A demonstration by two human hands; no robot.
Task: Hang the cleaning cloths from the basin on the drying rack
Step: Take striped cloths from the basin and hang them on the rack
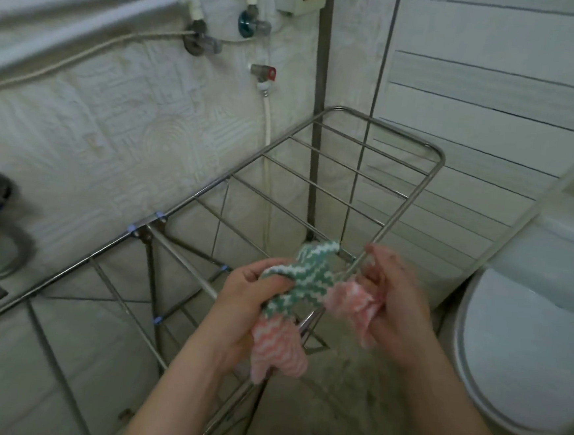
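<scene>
Left hand [241,299] is clenched round the green zigzag cloth [305,277], with a pink cloth [275,350] dangling under it. Right hand [395,305] pinches a pink bunch [354,301], all just above the near rail of the drying rack [413,196].

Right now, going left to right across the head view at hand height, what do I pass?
Grey hose loop → left hand → green cloth → pink cloth end → right hand → toilet.
</scene>
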